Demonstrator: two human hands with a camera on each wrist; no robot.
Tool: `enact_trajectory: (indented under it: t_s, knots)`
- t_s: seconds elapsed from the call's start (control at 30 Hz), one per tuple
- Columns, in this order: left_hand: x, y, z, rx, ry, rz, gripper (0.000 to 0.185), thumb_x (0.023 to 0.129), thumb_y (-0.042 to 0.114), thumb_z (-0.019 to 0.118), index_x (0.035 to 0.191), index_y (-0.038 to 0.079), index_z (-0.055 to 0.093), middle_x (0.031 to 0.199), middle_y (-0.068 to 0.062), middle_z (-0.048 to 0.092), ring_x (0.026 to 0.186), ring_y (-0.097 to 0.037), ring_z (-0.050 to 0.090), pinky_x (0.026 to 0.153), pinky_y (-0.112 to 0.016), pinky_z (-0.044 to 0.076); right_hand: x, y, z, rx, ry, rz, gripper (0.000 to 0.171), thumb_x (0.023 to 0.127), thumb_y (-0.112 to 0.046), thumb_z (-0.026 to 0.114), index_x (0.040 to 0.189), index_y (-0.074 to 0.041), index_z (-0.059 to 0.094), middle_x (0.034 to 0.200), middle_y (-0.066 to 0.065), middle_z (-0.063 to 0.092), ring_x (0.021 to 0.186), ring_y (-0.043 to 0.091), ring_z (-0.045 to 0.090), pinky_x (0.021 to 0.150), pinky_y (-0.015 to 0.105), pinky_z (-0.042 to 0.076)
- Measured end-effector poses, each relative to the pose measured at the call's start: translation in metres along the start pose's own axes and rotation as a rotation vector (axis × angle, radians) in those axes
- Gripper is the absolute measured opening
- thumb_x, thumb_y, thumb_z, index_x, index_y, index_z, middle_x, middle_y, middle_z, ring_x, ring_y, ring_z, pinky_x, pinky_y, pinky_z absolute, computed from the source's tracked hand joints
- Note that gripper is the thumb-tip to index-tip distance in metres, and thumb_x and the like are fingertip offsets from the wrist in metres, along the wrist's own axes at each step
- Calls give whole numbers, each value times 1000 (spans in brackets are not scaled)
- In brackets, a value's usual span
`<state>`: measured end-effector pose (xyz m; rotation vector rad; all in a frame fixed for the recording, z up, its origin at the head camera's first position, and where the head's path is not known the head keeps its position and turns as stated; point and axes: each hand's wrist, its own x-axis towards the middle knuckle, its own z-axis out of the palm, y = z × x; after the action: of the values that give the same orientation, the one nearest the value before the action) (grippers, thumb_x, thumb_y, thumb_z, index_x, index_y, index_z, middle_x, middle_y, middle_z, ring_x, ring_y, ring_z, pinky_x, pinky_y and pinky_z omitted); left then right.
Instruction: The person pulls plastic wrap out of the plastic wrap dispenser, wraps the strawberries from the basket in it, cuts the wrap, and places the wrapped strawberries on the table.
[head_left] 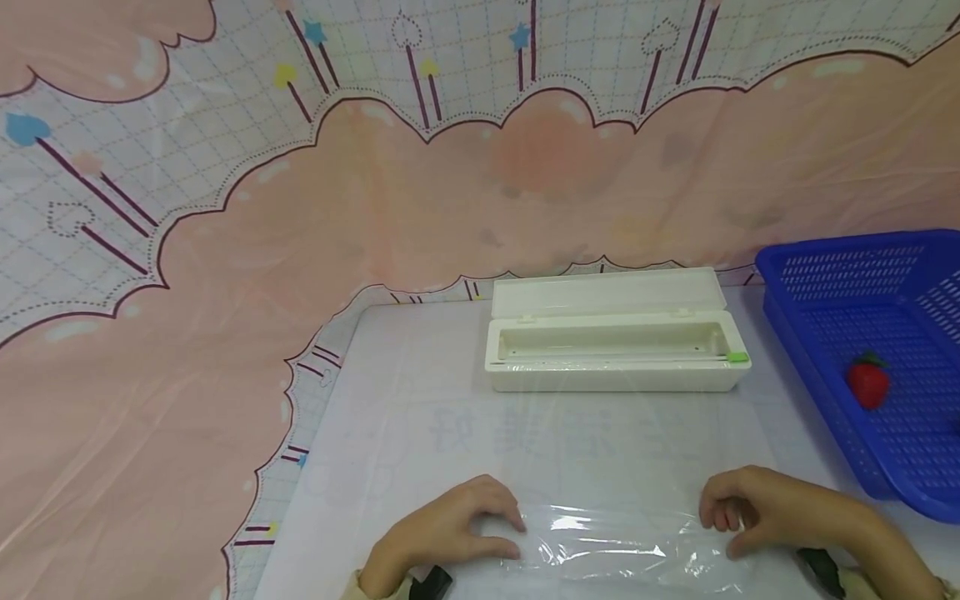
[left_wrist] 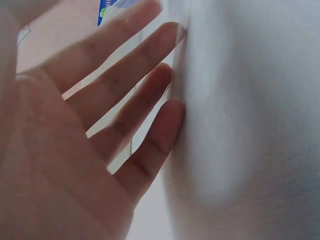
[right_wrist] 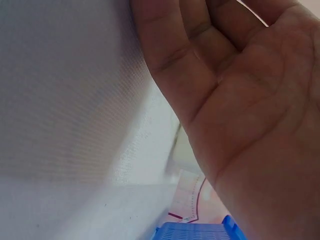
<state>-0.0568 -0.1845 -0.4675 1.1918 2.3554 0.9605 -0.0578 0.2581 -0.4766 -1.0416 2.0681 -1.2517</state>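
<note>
1. At the near edge of the white surface point(head_left: 420, 392): a clear sheet of plastic cling film point(head_left: 622, 546) lies flat, pulled out from the long white plastic dispenser box point(head_left: 615, 354) behind it, whose lid stands open.
2. Left hand point(head_left: 457, 525): rests on the film's left edge, fingers loosely bent in the head view. In the left wrist view the fingers point(left_wrist: 145, 95) are straight and spread, tips touching film. Open, pressing, not pinching.
3. Right hand point(head_left: 757, 508): on the film's right edge, fingers curled under, thumb toward the sheet. Looks like a pinch on the edge, but the right wrist view shows only palm and bent fingers, so I cannot tell whether it is gripping or only resting.
4. Step, my read: holding or smoothing the drawn sheet at both ends.
5. Next move likely needs even tension on both edges; film wrinkles and clings to itself easily.
6. Far right: blue perforated plastic basket point(head_left: 825, 283) with one red strawberry point(head_left: 867, 382) inside, well apart from both hands.
</note>
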Motion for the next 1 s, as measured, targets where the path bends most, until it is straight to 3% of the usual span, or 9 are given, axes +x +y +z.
enact_trajectory:
  t_s: [0.17,0.37,0.63,1.0]
  knots:
    - [0,0,7,13,53,-69,30,86,44,75,109,25,73,109,20,66,108,1,56,98,-22,47,0,-1,1,-31,14,4,19,83,-17,79,97,-19,65,79,-11,60,72,-4,53,54,18,46]
    - [2,0,15,159,90,-91,47,78,45,81,118,24,69,111,19,65,107,-1,54,97,-23,47,0,-2,2,-49,24,-9,18,85,-17,78,97,-19,65,79,-11,60,73,-6,52,54,17,45]
    - [2,4,18,299,72,-78,67,74,51,79,132,20,65,142,8,51,123,-10,51,104,-30,46,0,-2,2,-21,14,1,18,85,-16,78,98,-18,65,79,-9,60,72,-6,52,54,18,45]
    - [3,5,18,329,42,-75,72,76,52,78,137,17,61,146,6,49,126,-12,49,105,-30,45,1,-5,2,-42,22,5,14,88,-16,75,98,-18,65,79,-16,59,72,-7,53,54,18,47]
